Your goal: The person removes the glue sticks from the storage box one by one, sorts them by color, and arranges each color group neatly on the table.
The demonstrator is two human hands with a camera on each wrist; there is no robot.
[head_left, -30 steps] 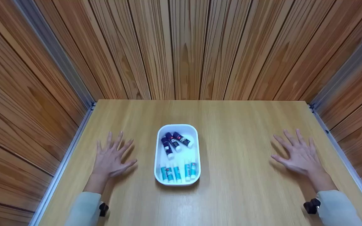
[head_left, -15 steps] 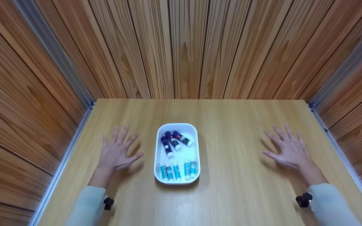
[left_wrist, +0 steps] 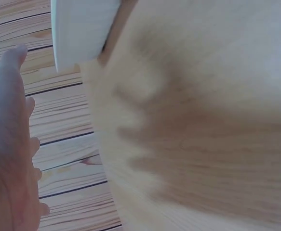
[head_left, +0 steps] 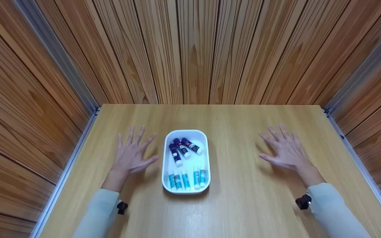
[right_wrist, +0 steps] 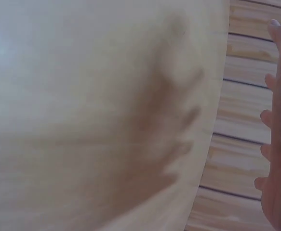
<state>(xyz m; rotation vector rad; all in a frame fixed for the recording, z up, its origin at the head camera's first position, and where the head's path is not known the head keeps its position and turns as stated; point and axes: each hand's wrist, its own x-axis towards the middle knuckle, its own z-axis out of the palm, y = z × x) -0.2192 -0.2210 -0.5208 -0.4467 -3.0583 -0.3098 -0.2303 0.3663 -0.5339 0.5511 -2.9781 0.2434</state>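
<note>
A white tray (head_left: 164, 158) stands on the table, left of centre in the head view. In its far half lie 3 dark blue tubes (head_left: 175, 152) with white ends, like glue sticks. Several smaller teal-and-white tubes (head_left: 186, 181) lie side by side in its near half. My left hand (head_left: 131, 156) is held over the table just left of the tray, fingers spread, apart from it. Well to the tray's right, my right hand (head_left: 284, 150) is spread too. Both hands hold nothing, and their shadows fall apart from them on the tabletop.
The wooden table (head_left: 236, 205) meets an upright plank wall (head_left: 193, 53) at the back. Plank walls with metal posts (head_left: 68, 59) also stand at left and right. A dark wrist device (head_left: 122, 207) sits at each sleeve cuff.
Both hands have moved inward toward the tray and a little farther from me, fingers still spread. The tray and its tubes have stayed put.
</note>
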